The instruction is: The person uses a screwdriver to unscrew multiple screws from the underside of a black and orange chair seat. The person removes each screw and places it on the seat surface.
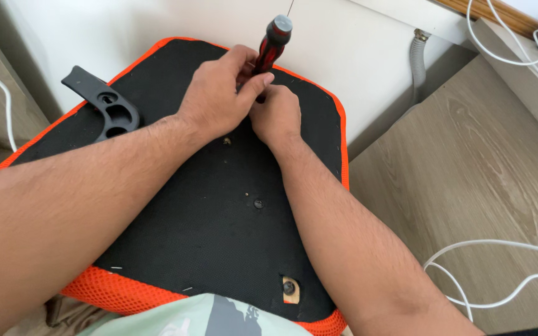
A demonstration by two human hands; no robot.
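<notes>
An upturned chair seat [207, 218], black underneath with an orange mesh rim, lies before me. My left hand [216, 99] grips the red-and-black handle of a screwdriver [274, 38] that stands nearly upright over the seat's far part. My right hand [275, 115] is closed low around the shaft, hiding the tip. A screw hole [226, 142] shows just beside my left hand, and a dark screw [258, 203] sits in the middle of the seat.
A black plastic armrest bracket [108, 104] is fixed at the seat's left edge. Another bolt [289, 288] sits in a cut-out near me. White cables [493, 274] loop on the wooden floor at right. A grey corrugated hose [418, 59] runs down the white wall.
</notes>
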